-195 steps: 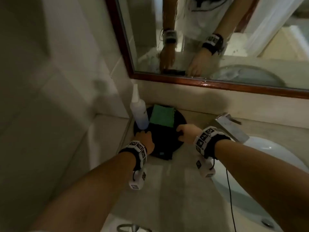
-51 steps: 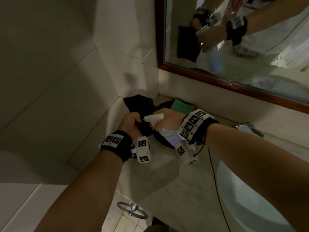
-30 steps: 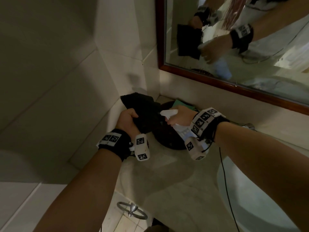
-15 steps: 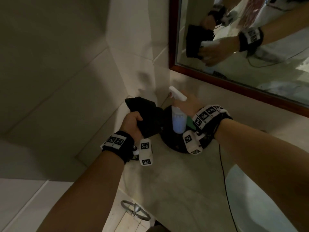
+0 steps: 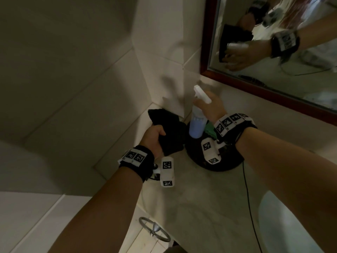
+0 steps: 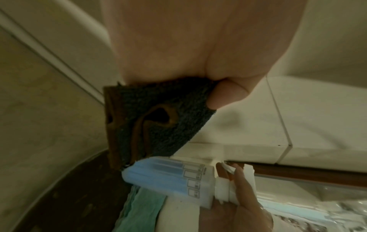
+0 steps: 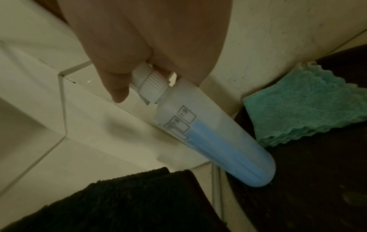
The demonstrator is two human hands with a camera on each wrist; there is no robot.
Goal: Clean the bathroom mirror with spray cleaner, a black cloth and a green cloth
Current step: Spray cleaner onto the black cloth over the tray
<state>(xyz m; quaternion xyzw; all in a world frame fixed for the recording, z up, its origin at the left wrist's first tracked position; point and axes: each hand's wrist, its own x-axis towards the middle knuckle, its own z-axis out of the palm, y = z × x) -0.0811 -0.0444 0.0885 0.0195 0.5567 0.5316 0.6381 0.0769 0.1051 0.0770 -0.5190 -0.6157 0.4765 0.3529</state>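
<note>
My left hand (image 5: 155, 138) grips a bunched black cloth (image 5: 167, 128) (image 6: 158, 122) above the counter's left corner. My right hand (image 5: 212, 108) holds the spray bottle (image 5: 197, 123) (image 7: 208, 139) by its white neck, upright, its base at or just above the round black tray (image 5: 228, 164). The bottle holds pale blue liquid. A folded green cloth (image 7: 305, 103) (image 5: 209, 129) lies on the tray by the wall, right behind the bottle. The mirror (image 5: 273, 57) with its dark red frame hangs above on the right and reflects both hands.
Tiled walls meet in a corner (image 5: 180, 99) just behind the cloth and bottle. A white basin (image 5: 284, 225) sits at the lower right of the marble counter (image 5: 191, 198). A thin cable (image 5: 249, 201) trails from my right wrist. A metal fitting (image 5: 155, 230) shows below the counter edge.
My right hand has turned the spray bottle from lying sideways to upright and brought it down over the tray. My left hand keeps its grip on the black cloth.
</note>
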